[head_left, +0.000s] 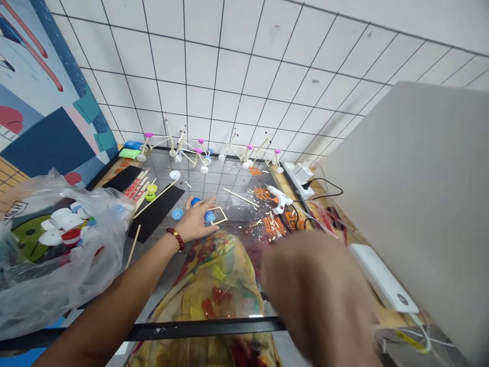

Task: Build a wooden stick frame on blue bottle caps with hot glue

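My left hand (196, 220), a beaded bracelet at its wrist, has its fingers closed round a small stick frame (220, 213) with blue bottle caps (209, 217) on it, low over the glossy tabletop. Part of the frame is hidden under the hand. Just left of the hand lies a loose light-blue cap (177, 213). My right hand (313, 285) is raised close to the camera at the lower right, smeared by motion, and its fingers cannot be made out. Beyond it a white glue gun (279, 199) lies on the table.
Several stick models with bottle-cap wheels (204, 169) stand along the tiled wall. A plastic bag of caps (64, 229) sits at left, near black sheets (156, 211) and loose sticks (240, 197). At right are a power strip (298, 178), cables and a white box (384, 278).
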`<state>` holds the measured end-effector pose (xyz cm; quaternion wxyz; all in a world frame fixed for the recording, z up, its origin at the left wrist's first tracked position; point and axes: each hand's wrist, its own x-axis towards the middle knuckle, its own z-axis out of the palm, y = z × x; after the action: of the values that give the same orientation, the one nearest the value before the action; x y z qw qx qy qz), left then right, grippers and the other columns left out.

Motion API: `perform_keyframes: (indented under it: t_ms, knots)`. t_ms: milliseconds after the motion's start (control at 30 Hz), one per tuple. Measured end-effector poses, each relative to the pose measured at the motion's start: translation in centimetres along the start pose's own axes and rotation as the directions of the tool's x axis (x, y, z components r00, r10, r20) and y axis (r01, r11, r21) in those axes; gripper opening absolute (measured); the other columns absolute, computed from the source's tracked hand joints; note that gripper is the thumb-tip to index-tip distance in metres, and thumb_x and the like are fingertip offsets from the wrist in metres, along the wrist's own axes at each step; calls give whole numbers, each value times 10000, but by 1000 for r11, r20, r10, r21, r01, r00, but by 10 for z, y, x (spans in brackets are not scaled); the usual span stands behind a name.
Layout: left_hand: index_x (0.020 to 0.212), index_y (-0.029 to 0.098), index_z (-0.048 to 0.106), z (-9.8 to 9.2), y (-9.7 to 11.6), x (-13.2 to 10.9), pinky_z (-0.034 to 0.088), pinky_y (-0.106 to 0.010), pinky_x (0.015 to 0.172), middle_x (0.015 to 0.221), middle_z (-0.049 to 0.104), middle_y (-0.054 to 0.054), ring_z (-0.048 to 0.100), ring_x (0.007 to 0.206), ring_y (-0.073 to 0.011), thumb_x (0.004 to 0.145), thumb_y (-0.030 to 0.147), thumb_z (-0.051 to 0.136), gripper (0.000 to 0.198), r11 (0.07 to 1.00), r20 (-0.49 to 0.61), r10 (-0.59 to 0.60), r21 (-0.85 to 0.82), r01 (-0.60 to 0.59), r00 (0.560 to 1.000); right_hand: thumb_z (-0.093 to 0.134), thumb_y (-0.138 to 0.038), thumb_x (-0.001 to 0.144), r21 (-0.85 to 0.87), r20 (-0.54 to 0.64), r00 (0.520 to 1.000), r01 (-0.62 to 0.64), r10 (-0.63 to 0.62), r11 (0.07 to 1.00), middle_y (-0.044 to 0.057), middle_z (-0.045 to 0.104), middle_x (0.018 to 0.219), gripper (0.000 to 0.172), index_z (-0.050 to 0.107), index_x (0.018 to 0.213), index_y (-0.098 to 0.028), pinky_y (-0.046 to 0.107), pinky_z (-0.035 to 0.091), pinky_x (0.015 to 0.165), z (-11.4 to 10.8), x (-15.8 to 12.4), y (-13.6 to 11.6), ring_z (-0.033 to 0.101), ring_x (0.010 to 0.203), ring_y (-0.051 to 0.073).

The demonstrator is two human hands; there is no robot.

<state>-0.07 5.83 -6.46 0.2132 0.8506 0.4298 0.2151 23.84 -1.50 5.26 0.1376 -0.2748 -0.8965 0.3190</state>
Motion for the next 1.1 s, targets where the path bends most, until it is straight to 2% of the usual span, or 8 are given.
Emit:
perform_keyframes:
  t_ms: [67, 133, 267, 300, 400, 500, 733, 1100]
  knots:
    - [1512, 224, 327, 2, -2, 0, 41, -585, 1207, 1309, 668, -91, 508, 1325, -322, 750, 433, 718, 882, 1000, -19, 7, 7, -7, 1000, 643, -341, 925, -43, -250, 954, -181, 165, 983, 31, 679, 1035, 178, 671, 1070, -241, 293, 535, 773, 3, 9, 16, 649, 884, 154]
    - [1516, 227, 322, 2, -3, 1, 50, -581, 1206, 1315, 664, -92, 512, 1319, -331, 747, 437, 717, 890, 1000, -21, 7, 15, -7, 1000, 659, -270, 886, -46, -444, 849, -342, 288, 939, 23, 681, 934, 178, 682, 1051, -207, 296, 504, 744, 14, 18, 35, 626, 801, 147]
    - [1527, 243, 294, -1, -1, 1, 37, -586, 1202, 1353, 643, -74, 491, 1335, -333, 770, 459, 687, 880, 1000, 28, -4, -1, 4, 1000, 695, -125, 747, -81, -521, 730, -557, 441, 827, 64, 660, 907, 335, 684, 1080, -151, 339, 467, 769, 47, 25, 67, 603, 825, 201]
    - [1527, 244, 292, -2, 0, 1, 27, -584, 1203, 1358, 640, -69, 487, 1339, -328, 773, 461, 684, 877, 1000, 35, -5, -5, 5, 999, 693, -126, 736, -93, -522, 717, -587, 463, 804, 67, 653, 918, 380, 675, 1115, -150, 341, 463, 779, 55, 25, 72, 599, 844, 209]
    - [1522, 248, 294, -3, 1, 2, 15, -577, 1206, 1362, 638, -61, 478, 1348, -317, 767, 452, 691, 878, 1000, 27, -2, -7, 2, 1000, 676, -181, 759, -93, -535, 692, -619, 485, 780, 62, 633, 955, 416, 652, 1174, -175, 334, 455, 796, 74, 26, 78, 584, 884, 214]
    - [1514, 246, 307, -2, 1, 2, 25, -574, 1206, 1355, 643, -63, 483, 1345, -311, 756, 442, 703, 876, 1000, 14, -2, -1, 2, 1000, 660, -222, 776, -76, -559, 667, -634, 493, 770, 62, 624, 962, 344, 678, 1118, -190, 350, 435, 828, 83, 28, 79, 575, 923, 226]
    - [1512, 236, 308, 0, -1, 3, 44, -580, 1203, 1352, 642, -86, 495, 1336, -308, 760, 435, 698, 870, 1000, 6, 16, -1, -16, 1000, 646, -244, 787, -66, -551, 653, -655, 520, 753, 56, 644, 992, 311, 696, 1093, -225, 380, 343, 843, 88, 36, 78, 566, 984, 244]
    - [1521, 257, 296, 1, -4, 3, 46, -590, 1204, 1351, 644, -81, 485, 1350, -325, 768, 447, 695, 872, 999, 14, 20, 39, -21, 1000, 652, -284, 814, -45, -611, 618, -652, 495, 757, 56, 670, 989, 235, 697, 1035, -219, 358, 294, 827, 95, 43, 83, 562, 974, 231]
